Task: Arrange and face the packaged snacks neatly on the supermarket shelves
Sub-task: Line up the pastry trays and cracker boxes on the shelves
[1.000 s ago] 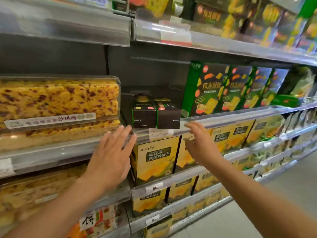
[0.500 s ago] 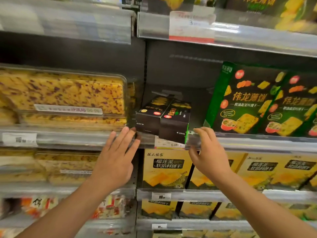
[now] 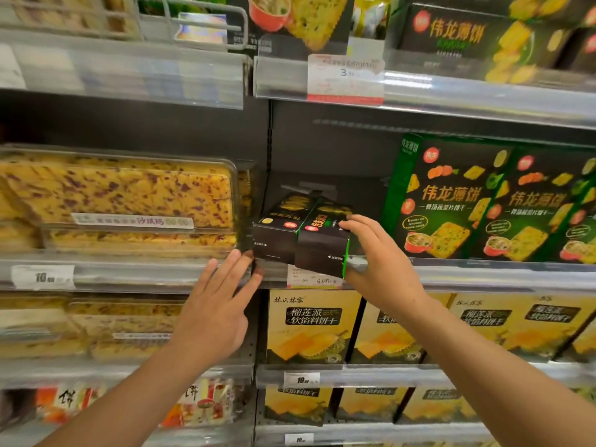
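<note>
Two small black snack boxes lie side by side at the front of the middle shelf. My right hand (image 3: 379, 253) grips the right black box (image 3: 321, 250) by its right side, thumb below and fingers over the top, and the box's front end juts out past the shelf edge. The left black box (image 3: 275, 240) sits against it. My left hand (image 3: 219, 304) is flat with straight fingers, its fingertips at the shelf rail (image 3: 129, 272) just below the left box's lower corner. It holds nothing.
Tall green-and-black cracker boxes (image 3: 448, 201) stand to the right on the same shelf. Clear trays of yellow cake (image 3: 122, 195) fill the left bay. Yellow durian biscuit boxes (image 3: 312, 327) line the shelf below. More dark boxes (image 3: 458, 37) sit on the shelf above.
Both hands have risen to the black boxes. My right hand went from the rail to gripping the right box, which has come forward over the edge. The camera has moved closer.
</note>
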{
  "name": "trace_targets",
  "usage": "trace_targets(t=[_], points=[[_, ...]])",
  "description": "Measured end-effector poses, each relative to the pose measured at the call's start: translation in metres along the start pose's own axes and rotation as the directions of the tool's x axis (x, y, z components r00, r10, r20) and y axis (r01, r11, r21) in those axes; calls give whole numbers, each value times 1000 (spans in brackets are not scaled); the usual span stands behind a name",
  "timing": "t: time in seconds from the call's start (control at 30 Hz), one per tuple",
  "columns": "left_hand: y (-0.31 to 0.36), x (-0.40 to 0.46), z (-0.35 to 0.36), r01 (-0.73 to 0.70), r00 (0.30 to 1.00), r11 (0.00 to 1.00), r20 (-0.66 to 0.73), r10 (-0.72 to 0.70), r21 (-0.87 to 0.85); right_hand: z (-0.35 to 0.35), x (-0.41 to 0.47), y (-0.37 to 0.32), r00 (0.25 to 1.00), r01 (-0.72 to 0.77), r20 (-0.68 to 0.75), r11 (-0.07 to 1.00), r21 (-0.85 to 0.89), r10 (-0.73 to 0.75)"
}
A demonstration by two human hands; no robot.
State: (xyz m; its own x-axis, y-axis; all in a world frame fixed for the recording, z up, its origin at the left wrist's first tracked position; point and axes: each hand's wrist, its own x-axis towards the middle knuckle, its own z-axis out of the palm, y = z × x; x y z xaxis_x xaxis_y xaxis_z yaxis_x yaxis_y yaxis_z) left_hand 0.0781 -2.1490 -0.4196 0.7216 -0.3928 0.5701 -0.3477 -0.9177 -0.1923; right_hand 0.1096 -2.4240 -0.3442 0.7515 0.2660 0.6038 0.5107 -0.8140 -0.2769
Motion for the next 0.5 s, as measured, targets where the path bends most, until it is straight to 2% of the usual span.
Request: trace_targets(t=[0.13, 0.23, 0.33, 0.43, 0.5], points=[[-7, -4, -6, -19, 1000, 996, -3, 18, -86, -28, -5, -9, 996, 61, -62, 995, 78, -56], [-9, -6, -20, 10, 997, 947, -74, -35, -320, -58, -4, -28, 992, 59, -119, 988, 145, -42], [-7, 8, -53, 19, 981, 820, -147, -126, -572, -89, 0, -53, 985, 65, -173, 967, 247, -22], [1, 33, -96, 5, 984, 655, -113, -138, -755, -116, 8, -80, 980, 65, -199, 935, 348, 6], [7, 50, -122, 31, 988, 519, -51, -144, -854, -128, 13, -96, 985, 37, -168, 904, 426, 39]])
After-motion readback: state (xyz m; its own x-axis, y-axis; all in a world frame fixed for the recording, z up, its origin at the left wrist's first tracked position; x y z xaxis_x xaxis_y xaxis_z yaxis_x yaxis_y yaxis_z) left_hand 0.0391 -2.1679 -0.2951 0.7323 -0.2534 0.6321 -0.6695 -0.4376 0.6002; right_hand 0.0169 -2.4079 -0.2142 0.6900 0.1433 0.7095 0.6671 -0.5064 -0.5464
